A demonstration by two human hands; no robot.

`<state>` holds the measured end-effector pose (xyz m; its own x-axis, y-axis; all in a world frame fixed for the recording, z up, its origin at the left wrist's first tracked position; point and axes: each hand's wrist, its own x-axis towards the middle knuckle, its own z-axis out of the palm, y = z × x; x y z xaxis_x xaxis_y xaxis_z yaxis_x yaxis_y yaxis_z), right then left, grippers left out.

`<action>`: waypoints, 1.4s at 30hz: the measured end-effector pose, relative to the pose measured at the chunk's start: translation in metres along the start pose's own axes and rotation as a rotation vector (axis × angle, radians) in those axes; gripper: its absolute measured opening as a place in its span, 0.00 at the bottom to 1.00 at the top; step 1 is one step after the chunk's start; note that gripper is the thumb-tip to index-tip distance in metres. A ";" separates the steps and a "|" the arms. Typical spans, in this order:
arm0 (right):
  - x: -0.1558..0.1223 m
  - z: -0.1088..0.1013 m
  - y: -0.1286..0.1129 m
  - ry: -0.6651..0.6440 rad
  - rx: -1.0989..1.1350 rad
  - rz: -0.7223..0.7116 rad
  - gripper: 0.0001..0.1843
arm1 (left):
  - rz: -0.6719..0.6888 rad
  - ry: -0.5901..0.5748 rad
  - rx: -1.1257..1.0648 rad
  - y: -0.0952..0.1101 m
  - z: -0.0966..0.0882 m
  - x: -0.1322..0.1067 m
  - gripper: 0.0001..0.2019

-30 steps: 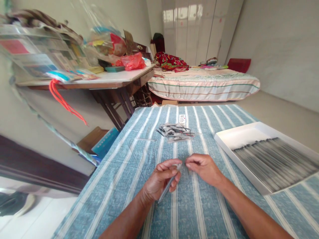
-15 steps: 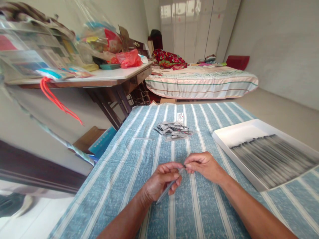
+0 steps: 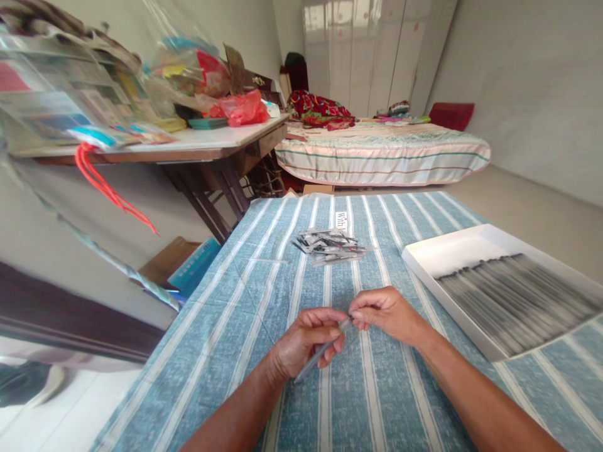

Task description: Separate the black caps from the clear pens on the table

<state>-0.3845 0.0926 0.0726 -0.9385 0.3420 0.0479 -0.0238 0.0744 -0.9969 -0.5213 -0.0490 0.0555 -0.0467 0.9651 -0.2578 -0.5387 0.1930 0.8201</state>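
My left hand (image 3: pixel 306 342) is pinching a thin grey tube (image 3: pixel 311 364); my right hand (image 3: pixel 389 314), no longer apart, is pinching a tiny dark bit (image 3: pixel 350 318) at its top, so both are working together.

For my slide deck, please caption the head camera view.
Left hand holding a slender grey piece, right hand at its far end, over striped cloth.

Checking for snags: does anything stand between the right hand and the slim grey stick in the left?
Nothing visible: the right hand is at the upper end of the slim grey stick, beside the left hand; contact is unclear. The pile of small pieces lies beyond both hands, the white box to the right.
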 end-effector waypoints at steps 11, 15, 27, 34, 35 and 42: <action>-0.001 0.001 0.000 -0.053 -0.049 0.021 0.08 | -0.047 -0.025 -0.007 -0.001 0.000 -0.001 0.09; -0.002 0.001 0.001 -0.068 -0.020 0.048 0.08 | -0.062 -0.018 0.000 -0.002 0.000 -0.001 0.09; 0.000 0.002 0.007 -0.075 -0.006 0.092 0.10 | -0.065 0.011 0.004 -0.002 0.001 -0.001 0.08; -0.003 -0.005 0.010 -0.132 0.030 0.143 0.13 | -0.063 -0.001 -0.004 -0.002 0.002 -0.001 0.08; -0.003 -0.005 0.010 -0.136 0.007 0.146 0.13 | -0.065 -0.002 -0.001 -0.003 0.002 -0.001 0.08; -0.003 -0.001 0.007 -0.178 -0.166 0.132 0.21 | -0.076 -0.031 0.020 -0.004 0.001 -0.001 0.08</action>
<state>-0.3810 0.0933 0.0657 -0.9758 0.1897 -0.1085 0.1463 0.1979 -0.9692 -0.5177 -0.0506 0.0529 0.0196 0.9525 -0.3041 -0.5228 0.2690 0.8089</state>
